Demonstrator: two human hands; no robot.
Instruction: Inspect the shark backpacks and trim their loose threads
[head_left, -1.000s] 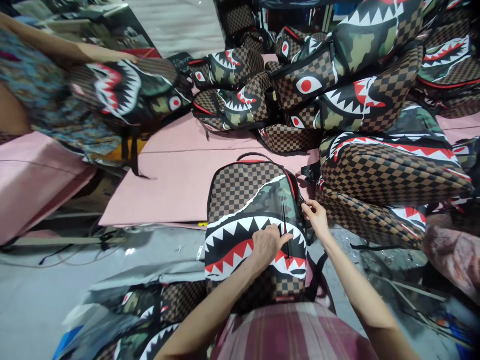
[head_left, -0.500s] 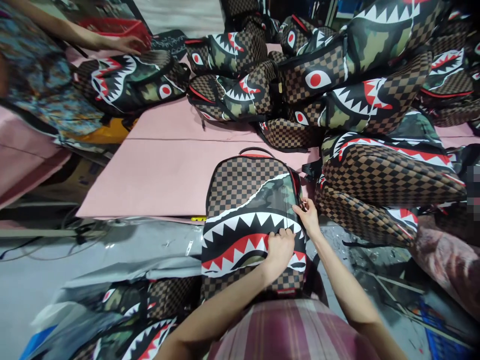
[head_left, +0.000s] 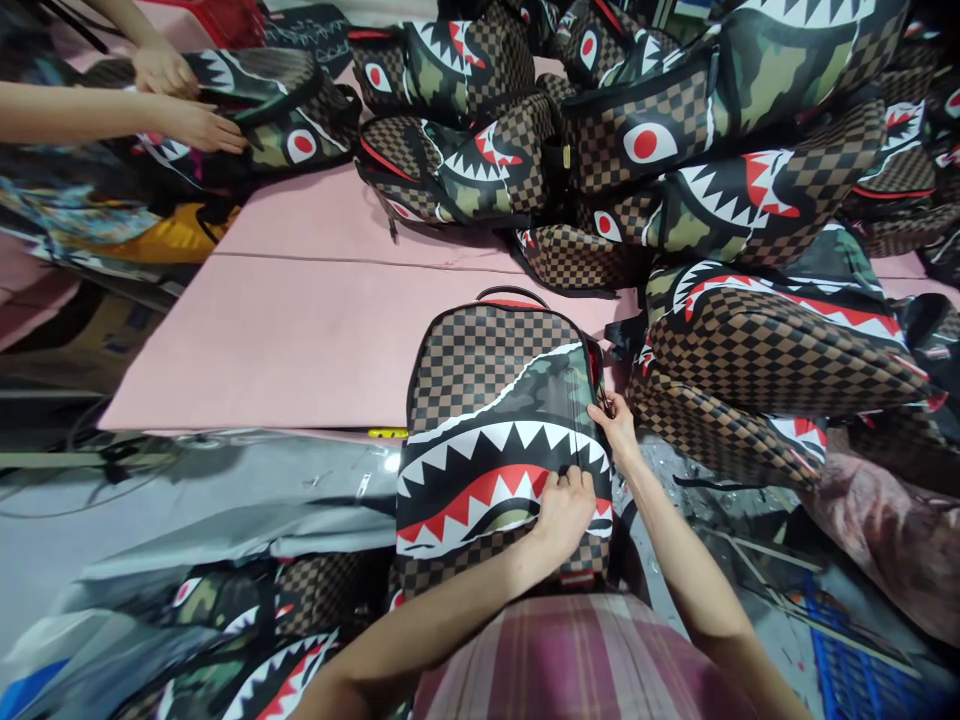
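Note:
A checkered backpack (head_left: 495, 365) with a camouflage patch and a shark-mouth print lies front up at the table edge, against my body. My left hand (head_left: 566, 515) rests on its front with curled fingers, at the lower end of a dark vertical line that looks like a zipper (head_left: 576, 405). Whatever those fingers hold is hidden. At the backpack's right side, my right hand (head_left: 619, 432) pinches the edge beside the side opening, thumb on the front. Red lining shows in that opening, and a carry handle (head_left: 514, 292) stands at the top.
Similar backpacks (head_left: 720, 200) are piled along the back and right of the pink table (head_left: 285, 340). More lie below at lower left (head_left: 315, 590). At upper left, another person's hands (head_left: 199, 125) work on a backpack. A blue crate (head_left: 862, 650) sits at lower right.
The view has shifted slightly. Both my hands stay at nearly the same places on the backpack. The other person now has both hands on their backpack, where one showed before.

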